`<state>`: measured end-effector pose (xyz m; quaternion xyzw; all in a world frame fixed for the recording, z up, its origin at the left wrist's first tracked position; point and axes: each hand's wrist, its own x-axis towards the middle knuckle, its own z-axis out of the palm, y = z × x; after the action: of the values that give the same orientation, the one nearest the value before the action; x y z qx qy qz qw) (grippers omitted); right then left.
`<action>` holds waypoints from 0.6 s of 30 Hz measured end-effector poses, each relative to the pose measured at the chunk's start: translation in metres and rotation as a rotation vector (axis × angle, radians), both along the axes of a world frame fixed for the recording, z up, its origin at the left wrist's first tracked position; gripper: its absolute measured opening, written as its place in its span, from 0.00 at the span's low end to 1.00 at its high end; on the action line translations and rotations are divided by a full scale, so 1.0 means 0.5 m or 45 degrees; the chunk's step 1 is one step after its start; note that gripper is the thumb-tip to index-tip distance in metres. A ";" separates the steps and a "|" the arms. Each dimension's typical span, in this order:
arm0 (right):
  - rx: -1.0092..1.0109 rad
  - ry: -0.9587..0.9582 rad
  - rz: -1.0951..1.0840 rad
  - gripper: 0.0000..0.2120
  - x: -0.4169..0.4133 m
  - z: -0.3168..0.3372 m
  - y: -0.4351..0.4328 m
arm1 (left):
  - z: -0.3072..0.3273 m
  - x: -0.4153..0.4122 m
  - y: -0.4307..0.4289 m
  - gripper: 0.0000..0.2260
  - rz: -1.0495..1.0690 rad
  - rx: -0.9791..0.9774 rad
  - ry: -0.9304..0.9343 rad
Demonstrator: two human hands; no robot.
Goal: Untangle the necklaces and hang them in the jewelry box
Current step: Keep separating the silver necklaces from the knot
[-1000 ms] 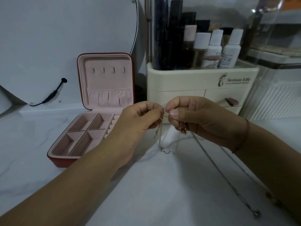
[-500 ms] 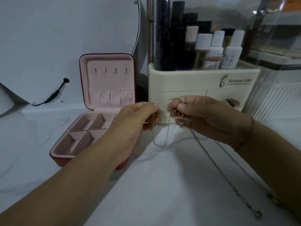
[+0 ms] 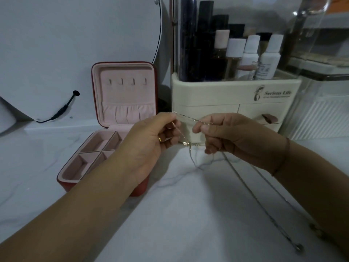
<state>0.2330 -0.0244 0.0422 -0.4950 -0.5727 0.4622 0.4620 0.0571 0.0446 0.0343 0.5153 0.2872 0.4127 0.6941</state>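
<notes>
Only readable writing is "Serious Life" in dark script on the front of the cream organizer (image 3: 217, 95), next to a little logo with a figure. The line under it is too small to make out, and so are the labels on the white bottles (image 3: 268, 59) standing in the top of the organizer.

Both hands are up right in front of the organizer's drawers. The left hand (image 3: 151, 137) has its fingers curled and pinches one end of a thin necklace chain (image 3: 190, 119). The right hand (image 3: 236, 137) pinches the other end, so the chain runs taut between them. More strands dangle below onto the marble top (image 3: 179, 214). A second chain (image 3: 264, 214) trails forward and to the right from the organizer. The jewelry box (image 3: 124, 99) sits open just left of the organizer, lid upright, hooks (image 3: 127, 81) bare.
</notes>
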 end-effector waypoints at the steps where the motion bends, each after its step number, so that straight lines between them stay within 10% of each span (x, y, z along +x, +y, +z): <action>1: -0.013 -0.064 -0.020 0.07 -0.002 -0.001 -0.001 | 0.003 -0.002 0.003 0.07 -0.016 -0.042 -0.049; 18: -0.021 0.001 -0.202 0.11 -0.002 0.013 -0.004 | 0.024 -0.020 0.010 0.08 -0.172 -0.225 -0.375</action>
<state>0.2318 -0.0265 0.0486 -0.5423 -0.5277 0.4290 0.4934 0.0470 0.0495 0.0465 0.4045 0.1824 0.4091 0.7973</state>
